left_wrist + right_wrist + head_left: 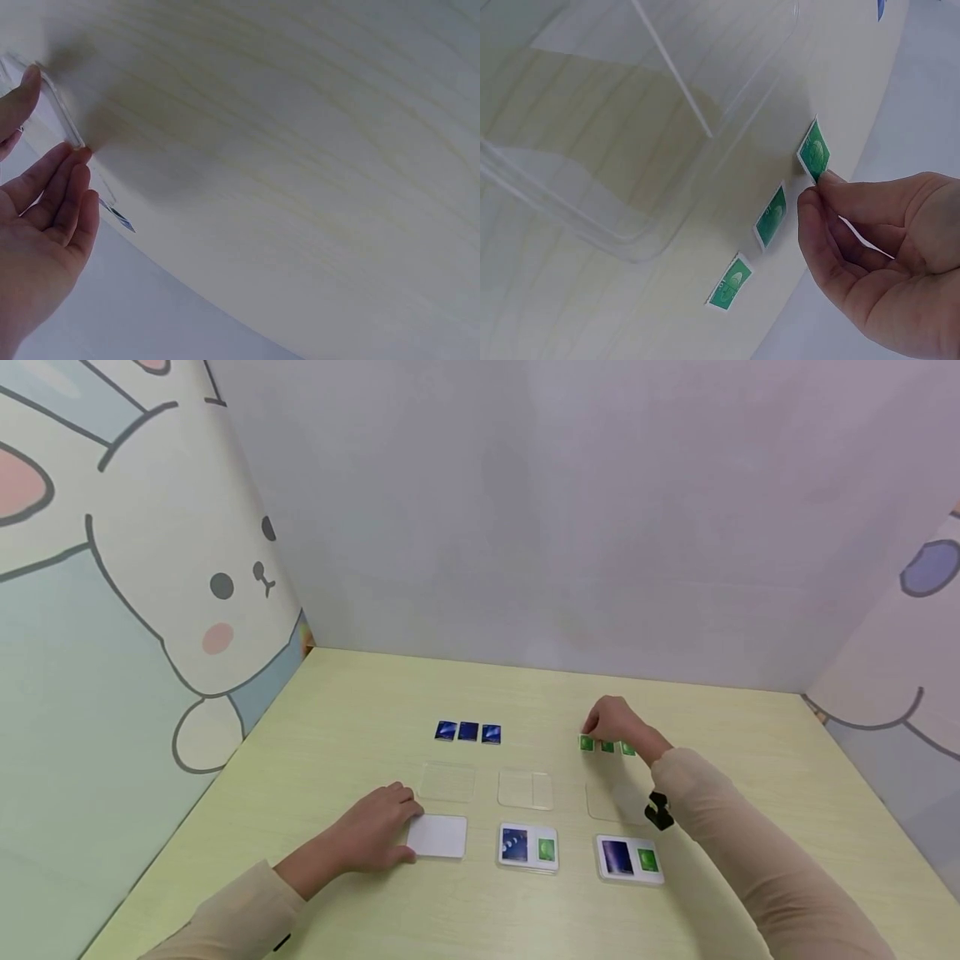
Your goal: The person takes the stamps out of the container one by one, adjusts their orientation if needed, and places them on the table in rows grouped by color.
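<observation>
My right hand [617, 720] pinches one green stamp [814, 152] by its edge between thumb and fingertips. Two more green stamps [771, 216] lie beside it in a row on the table. At the near left, my left hand [378, 828] holds a white card in a clear case [438, 837] by its edges, thumb on one side and fingers on the other. To its right lie two cased white cards, one with a moon-phase stamp [515, 845] and a green stamp, the other with a purple-blue stamp [618, 857] and a green stamp.
Three dark blue stamps [468, 732] form a row toward the back left. Clear plastic covers lie in a middle row: left [447, 782], centre [517, 789] and right [603, 803], the last partly under the right forearm. A plain wall [525, 527] borders the table [360, 710].
</observation>
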The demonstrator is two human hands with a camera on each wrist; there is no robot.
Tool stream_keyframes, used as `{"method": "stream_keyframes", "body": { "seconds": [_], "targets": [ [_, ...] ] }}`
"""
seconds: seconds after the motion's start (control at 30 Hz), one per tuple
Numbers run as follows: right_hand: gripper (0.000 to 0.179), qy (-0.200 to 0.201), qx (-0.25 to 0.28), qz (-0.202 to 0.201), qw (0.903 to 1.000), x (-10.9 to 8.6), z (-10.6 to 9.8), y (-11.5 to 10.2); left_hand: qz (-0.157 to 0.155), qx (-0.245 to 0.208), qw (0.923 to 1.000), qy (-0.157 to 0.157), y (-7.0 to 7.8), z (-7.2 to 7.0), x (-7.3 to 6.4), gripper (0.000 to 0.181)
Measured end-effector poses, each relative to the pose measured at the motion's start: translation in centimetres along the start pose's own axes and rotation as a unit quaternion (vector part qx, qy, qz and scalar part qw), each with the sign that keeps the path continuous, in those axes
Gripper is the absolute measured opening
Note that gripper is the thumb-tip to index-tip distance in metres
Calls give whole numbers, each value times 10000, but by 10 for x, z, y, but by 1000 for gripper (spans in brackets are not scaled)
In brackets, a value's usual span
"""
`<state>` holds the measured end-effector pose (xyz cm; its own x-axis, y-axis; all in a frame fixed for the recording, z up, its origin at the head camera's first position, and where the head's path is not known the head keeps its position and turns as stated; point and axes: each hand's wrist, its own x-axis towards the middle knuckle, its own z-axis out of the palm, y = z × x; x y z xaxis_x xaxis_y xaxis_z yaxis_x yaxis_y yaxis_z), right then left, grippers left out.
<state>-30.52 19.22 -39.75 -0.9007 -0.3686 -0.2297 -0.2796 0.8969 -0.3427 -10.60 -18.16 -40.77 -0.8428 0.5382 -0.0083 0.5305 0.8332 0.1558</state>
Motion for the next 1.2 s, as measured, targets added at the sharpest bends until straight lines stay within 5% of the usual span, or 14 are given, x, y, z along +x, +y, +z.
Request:
{"method": "stream_keyframes", "body": {
  "seconds": [0.83, 1.2],
  "targets": [
    [11, 466, -135, -82, 9988, -8, 2, 8, -31, -83, 9999, -77, 1, 3, 5, 49],
    [9, 731, 432, -331, 9958, -32, 0, -5, -377, -364, 9984, -200, 0, -1, 2, 51]
  ]
}}
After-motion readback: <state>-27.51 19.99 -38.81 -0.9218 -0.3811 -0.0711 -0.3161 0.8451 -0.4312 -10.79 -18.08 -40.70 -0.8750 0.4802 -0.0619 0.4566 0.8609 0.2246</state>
